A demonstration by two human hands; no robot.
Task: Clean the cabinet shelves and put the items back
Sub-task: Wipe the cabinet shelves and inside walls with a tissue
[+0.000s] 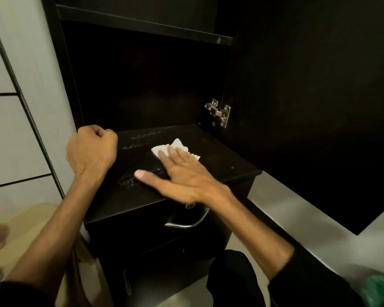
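A dark cabinet stands open, and its lower shelf (220, 156) is bare of items and streaked with pale dust. My right hand (184, 173) lies flat on that shelf, fingers spread, pressing a white folded tissue (177, 148) against the surface. My left hand (91, 149) is closed in a fist at the shelf's left front corner, against the cabinet's left side panel, with nothing seen in it. An upper shelf (146, 25) runs across the top of the opening.
The open cabinet door (308, 96) hangs on the right on a metal hinge (218, 111). A drawer with a curved metal handle (186, 222) sits under the shelf. A beige surface (27, 220) lies at lower left, something green (377, 289) at lower right.
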